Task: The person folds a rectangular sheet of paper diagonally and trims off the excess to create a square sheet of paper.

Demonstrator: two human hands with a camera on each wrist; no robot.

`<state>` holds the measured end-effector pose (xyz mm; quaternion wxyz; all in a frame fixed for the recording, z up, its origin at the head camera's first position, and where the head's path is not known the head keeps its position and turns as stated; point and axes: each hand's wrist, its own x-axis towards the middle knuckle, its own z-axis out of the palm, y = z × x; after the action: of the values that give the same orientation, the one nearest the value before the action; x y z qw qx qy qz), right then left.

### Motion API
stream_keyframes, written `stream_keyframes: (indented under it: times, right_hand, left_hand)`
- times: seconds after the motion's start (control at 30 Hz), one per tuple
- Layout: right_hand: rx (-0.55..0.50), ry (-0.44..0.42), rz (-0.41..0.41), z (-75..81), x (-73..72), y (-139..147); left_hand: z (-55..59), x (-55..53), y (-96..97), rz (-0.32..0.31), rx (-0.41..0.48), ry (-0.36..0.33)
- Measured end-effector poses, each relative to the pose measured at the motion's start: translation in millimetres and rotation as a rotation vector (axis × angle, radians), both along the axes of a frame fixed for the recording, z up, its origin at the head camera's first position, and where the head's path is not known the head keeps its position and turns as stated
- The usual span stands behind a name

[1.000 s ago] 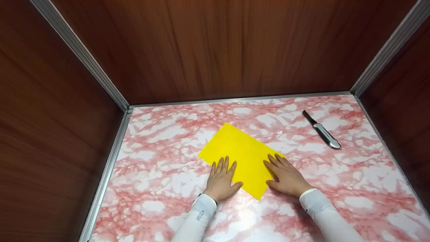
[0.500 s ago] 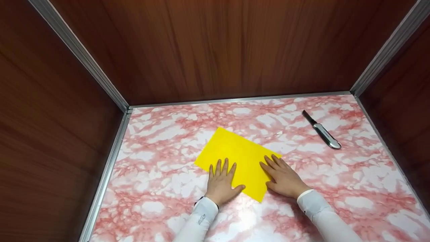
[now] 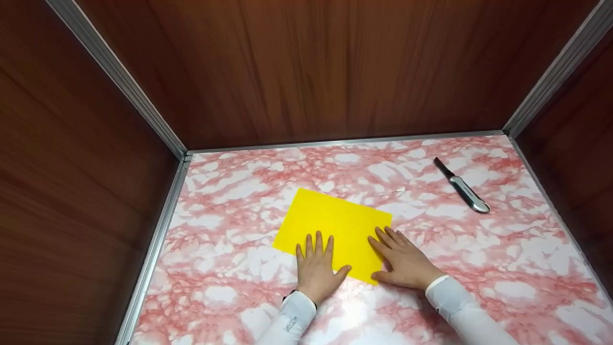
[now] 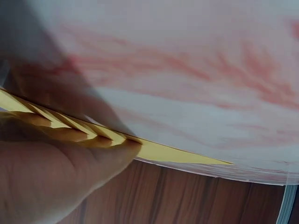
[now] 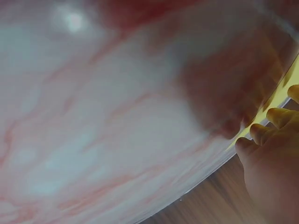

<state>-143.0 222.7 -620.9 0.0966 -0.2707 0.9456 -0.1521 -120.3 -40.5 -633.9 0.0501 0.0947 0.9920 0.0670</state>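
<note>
Flat rectangular yellow paper sheet (image 3: 330,213) lies askew, near the middle of a pink-and-white marbled tabletop (image 3: 230,215), walled in at back and both sides by dark-brown wood-grain panels (image 3: 306,72) with grey metal edging (image 3: 119,79). Left hand (image 3: 317,270) spread, straight fingers on the sheet's near edge, gripping nothing. Right hand (image 3: 403,258) likewise spread on its right edge, nothing grasped. Inside the same walls, apart to the right: silver-and-black utility knife (image 3: 462,188), dark blade end away from the person.
</note>
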Motion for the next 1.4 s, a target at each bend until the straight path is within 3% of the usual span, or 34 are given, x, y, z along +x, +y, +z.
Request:
stream_keyframes:
  times: [0.23, 0.4, 0.93, 1.13, 1.4]
  right_hand:
    - [0.003, 0.014, 0.01, -0.4, 0.3, 3]
    - [0.004, 0.007, 0.011, 2.0, 0.0, 3]
    - [-0.008, 0.055, 0.029, -0.3, 0.5, 3]
    - [-0.016, 0.079, 0.013, -0.3, -2.8, 2]
    - [0.03, 0.042, 0.027, -1.6, -6.1, 1]
  left_hand:
    - [-0.4, 5.6, 14.8, 0.092, -0.035, 0.021]
    - [-1.2, 6.7, 18.5, 0.107, -0.061, 0.044]
    - [-2.7, -3.5, -22.4, -0.083, 0.126, -0.006]
    - [-0.5, -7.6, -24.2, -0.102, 0.135, -0.003]
    - [0.9, -9.1, -20.5, -0.109, 0.091, -0.026]
